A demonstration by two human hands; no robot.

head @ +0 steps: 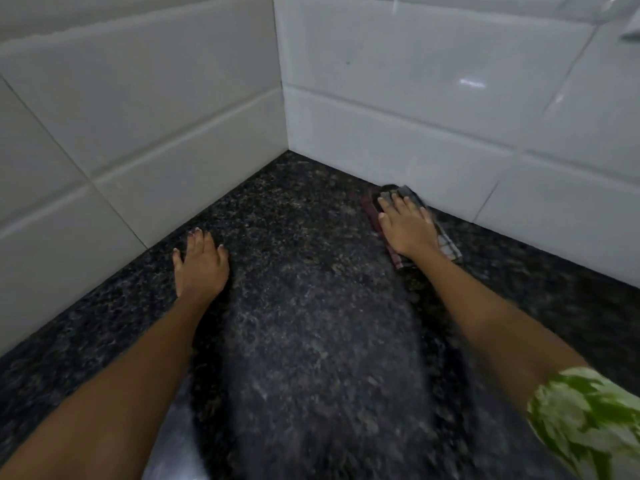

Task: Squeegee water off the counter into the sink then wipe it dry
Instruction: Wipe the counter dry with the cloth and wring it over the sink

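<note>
A dark speckled granite counter (304, 306) fills a corner between two white tiled walls. My right hand (407, 225) lies flat, fingers spread, pressing a folded checked cloth (446, 245) with a dark red edge onto the counter, close to the right wall's base. My left hand (201, 263) rests palm down on the bare counter near the left wall, fingers apart, holding nothing. No squeegee and no sink are in view.
White tiled walls (398, 109) meet at the corner behind the counter. A pale fixture (628, 34) shows at the top right edge. A green patterned sleeve (585, 417) covers my right upper arm.
</note>
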